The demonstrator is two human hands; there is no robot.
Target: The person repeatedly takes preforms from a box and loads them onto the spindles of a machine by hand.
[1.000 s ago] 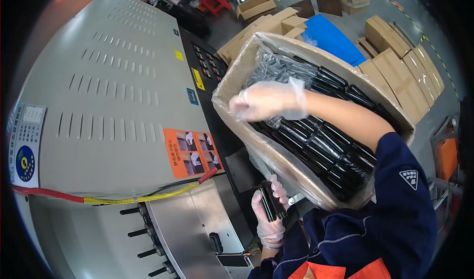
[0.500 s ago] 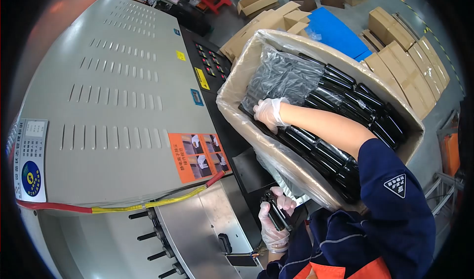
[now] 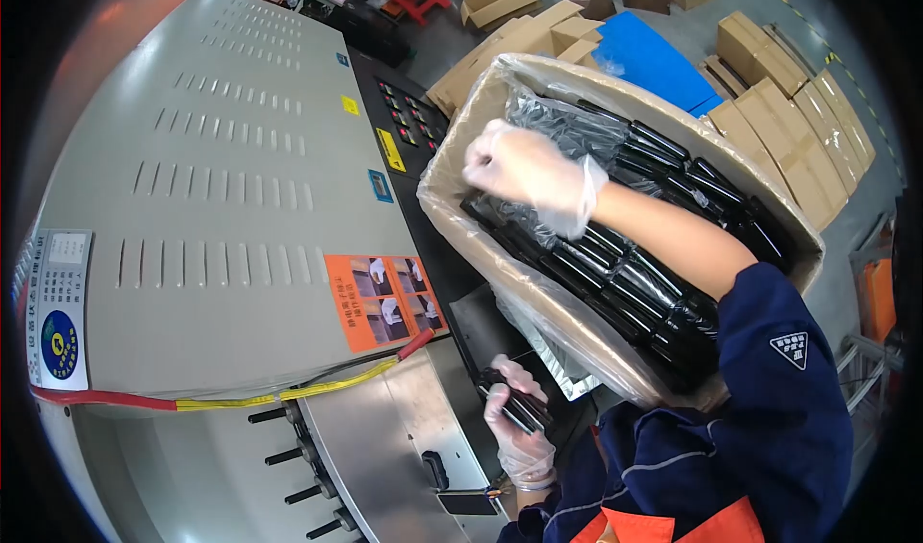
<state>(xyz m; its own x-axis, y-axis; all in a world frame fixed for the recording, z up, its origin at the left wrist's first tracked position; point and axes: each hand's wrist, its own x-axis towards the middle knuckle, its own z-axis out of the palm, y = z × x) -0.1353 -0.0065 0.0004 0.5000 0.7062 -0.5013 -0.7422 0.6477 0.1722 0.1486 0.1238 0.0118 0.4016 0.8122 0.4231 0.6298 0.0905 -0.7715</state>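
My left hand (image 3: 519, 428), in a clear glove, is wrapped round a few black tubes (image 3: 525, 407) beside the machine's lower edge. Over the upper left part of a lined carton (image 3: 567, 341) is my right hand (image 3: 524, 170), gloved too, with its fingers curled closed. Whatever it may hold is hidden. Rows of glossy black tubes (image 3: 639, 288) lie inside the carton, with crumpled clear film (image 3: 567, 125) covering its upper left end.
A grey machine (image 3: 231, 322) with vents and a black button panel stands on the left. Black spindles (image 3: 296, 456) stick out at its lower opening. Behind the carton are flattened cardboard (image 3: 779, 149), a blue sheet (image 3: 644, 62) and a red stool (image 3: 418, 0).
My right hand went down to the tubes near the carton's left side, then rose up over the film. My left hand has shifted slightly left and turned with its tubes.
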